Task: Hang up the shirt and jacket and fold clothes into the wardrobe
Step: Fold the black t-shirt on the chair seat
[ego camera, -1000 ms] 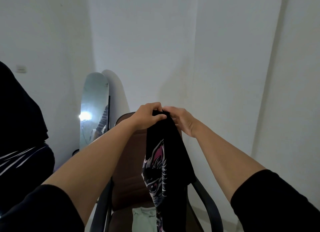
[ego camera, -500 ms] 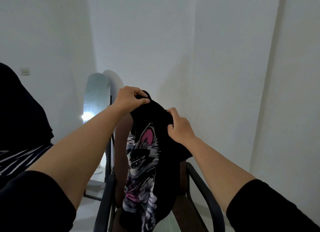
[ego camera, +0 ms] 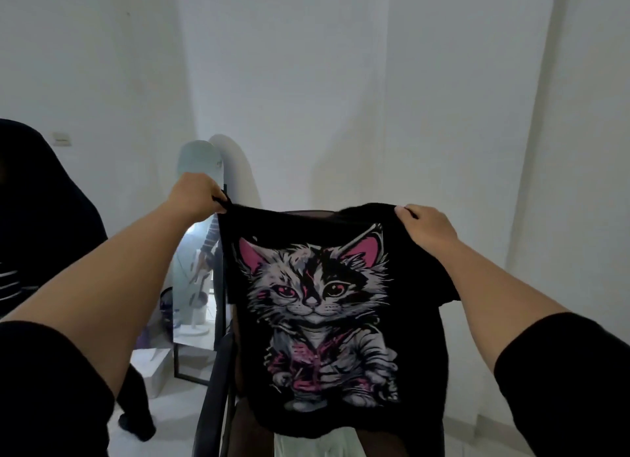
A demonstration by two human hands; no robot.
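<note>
A black T-shirt (ego camera: 419,354) with a pink and white cat print hangs spread out in front of me, print facing me. My left hand (ego camera: 196,194) pinches its upper left shoulder and my right hand (ego camera: 426,226) grips its upper right shoulder, both held at about the same height. The shirt hangs over a brown chair (ego camera: 245,419) and hides most of it. A pale garment (ego camera: 317,444) lies on the chair seat, showing just below the shirt's hem.
A tall arched mirror (ego camera: 197,252) leans on the white wall behind the chair at the left. Dark clothing (ego camera: 41,224) hangs at the far left edge. Another dark piece (ego camera: 136,412) hangs low over the floor at the left. White walls enclose the corner.
My hands have moved apart, left hand leftward and right hand rightward, and the bunched shirt has opened out flat so the whole cat print shows.
</note>
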